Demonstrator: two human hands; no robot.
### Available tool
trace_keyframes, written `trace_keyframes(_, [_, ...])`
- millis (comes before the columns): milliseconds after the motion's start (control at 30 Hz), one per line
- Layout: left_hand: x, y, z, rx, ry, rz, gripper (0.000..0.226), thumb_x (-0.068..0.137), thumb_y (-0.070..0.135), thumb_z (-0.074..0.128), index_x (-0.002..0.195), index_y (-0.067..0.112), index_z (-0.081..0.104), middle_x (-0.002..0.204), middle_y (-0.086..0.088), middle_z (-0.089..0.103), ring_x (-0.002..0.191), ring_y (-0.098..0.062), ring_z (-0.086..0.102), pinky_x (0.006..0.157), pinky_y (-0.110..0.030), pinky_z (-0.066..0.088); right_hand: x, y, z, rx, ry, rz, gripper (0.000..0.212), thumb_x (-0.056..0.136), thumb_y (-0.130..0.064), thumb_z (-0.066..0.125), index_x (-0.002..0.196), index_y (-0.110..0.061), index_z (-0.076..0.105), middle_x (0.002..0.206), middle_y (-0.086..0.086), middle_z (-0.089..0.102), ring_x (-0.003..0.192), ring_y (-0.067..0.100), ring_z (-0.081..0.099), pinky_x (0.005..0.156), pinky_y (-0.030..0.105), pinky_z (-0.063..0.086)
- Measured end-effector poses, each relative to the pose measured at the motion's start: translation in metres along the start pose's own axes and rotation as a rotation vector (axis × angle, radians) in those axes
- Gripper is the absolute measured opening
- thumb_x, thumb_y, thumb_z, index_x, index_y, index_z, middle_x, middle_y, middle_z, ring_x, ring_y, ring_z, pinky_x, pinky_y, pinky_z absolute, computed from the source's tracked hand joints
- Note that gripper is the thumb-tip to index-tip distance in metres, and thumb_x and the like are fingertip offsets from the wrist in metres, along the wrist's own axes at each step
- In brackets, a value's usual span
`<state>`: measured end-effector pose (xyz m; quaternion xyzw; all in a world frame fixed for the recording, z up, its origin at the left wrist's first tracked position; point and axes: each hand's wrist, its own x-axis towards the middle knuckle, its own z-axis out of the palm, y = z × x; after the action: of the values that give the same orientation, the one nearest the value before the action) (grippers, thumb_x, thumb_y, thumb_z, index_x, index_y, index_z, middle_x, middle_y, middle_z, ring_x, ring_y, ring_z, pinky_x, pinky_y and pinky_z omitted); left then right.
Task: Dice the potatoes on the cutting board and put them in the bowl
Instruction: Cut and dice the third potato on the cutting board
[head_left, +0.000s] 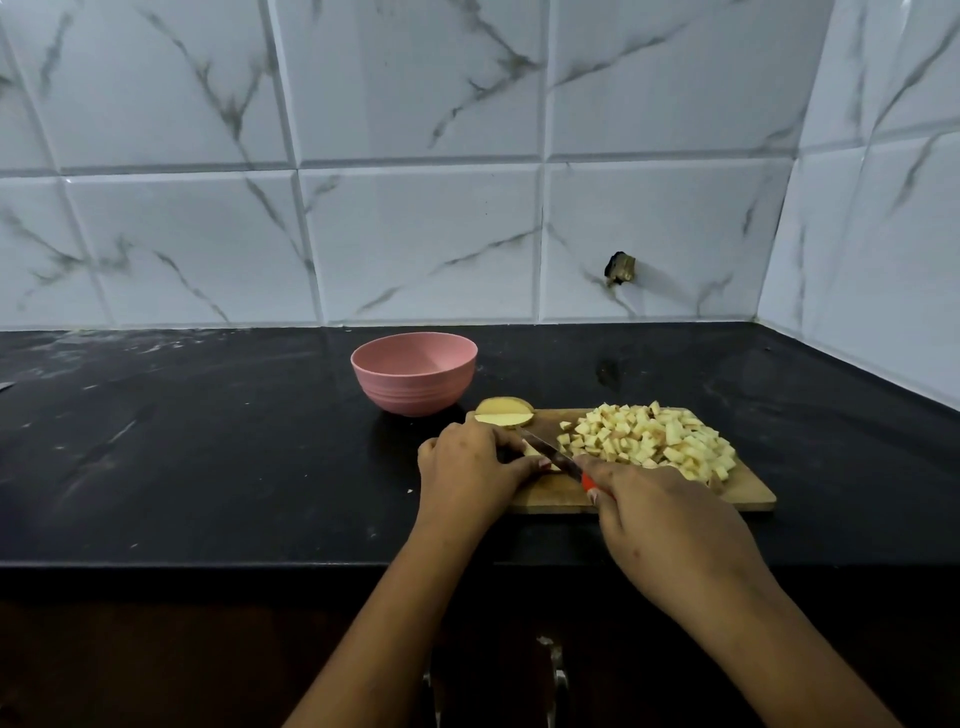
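Observation:
A wooden cutting board (748, 498) lies on the black counter. A heap of diced potato (649, 439) covers its right half. A potato half (504, 412) lies cut face up at the board's far left corner. My left hand (470, 470) curls over a small potato piece (532, 451) on the board's left part, hiding most of it. My right hand (670, 525) grips a knife (553, 453) by its red handle, and the blade rests against that piece. The pink bowl (414, 373) stands empty behind the board's left end.
The black counter (208, 441) runs left of the board and ends at a front edge near me. White marble-look tiles form the back wall and the right side wall. Cabinet handles (558, 675) show below the counter.

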<state>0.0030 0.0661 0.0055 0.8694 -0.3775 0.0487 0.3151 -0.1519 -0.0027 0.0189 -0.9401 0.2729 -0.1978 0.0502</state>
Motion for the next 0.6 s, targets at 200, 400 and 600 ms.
trace_keyframes(200, [0.002, -0.001, 0.002, 0.003, -0.005, 0.015, 0.032, 0.080, 0.056, 0.064, 0.104, 0.036, 0.070, 0.109, 0.008, 0.056, 0.107, -0.012, 0.049, 0.097, -0.035, 0.037, 0.007, 0.002, 0.003, -0.021, -0.028, -0.015, 0.044, 0.104, -0.033, 0.031, 0.146, -0.044, 0.028, 0.099, -0.011, 0.061, 0.075, 0.004, 0.054, 0.060, 0.020, 0.045])
trace_keyframes(400, [0.005, -0.004, 0.008, 0.066, 0.020, 0.048, 0.032, 0.082, 0.056, 0.061, 0.106, 0.037, 0.070, 0.109, 0.008, 0.060, 0.106, -0.011, 0.050, 0.090, -0.033, 0.038, 0.024, 0.000, 0.007, -0.087, -0.125, -0.032, 0.048, 0.103, -0.025, 0.037, 0.148, -0.040, 0.028, 0.108, -0.004, 0.060, 0.086, 0.011, 0.057, 0.068, 0.027, 0.049])
trace_keyframes(600, [0.001, -0.004, 0.011, 0.142, 0.080, 0.070, 0.034, 0.083, 0.059, 0.058, 0.106, 0.037, 0.068, 0.115, 0.015, 0.060, 0.109, -0.012, 0.042, 0.083, -0.030, 0.029, 0.019, -0.004, 0.011, -0.154, -0.124, -0.050, 0.055, 0.101, -0.017, 0.041, 0.149, -0.036, 0.022, 0.078, -0.008, 0.038, 0.066, 0.008, 0.042, 0.048, 0.021, 0.032])
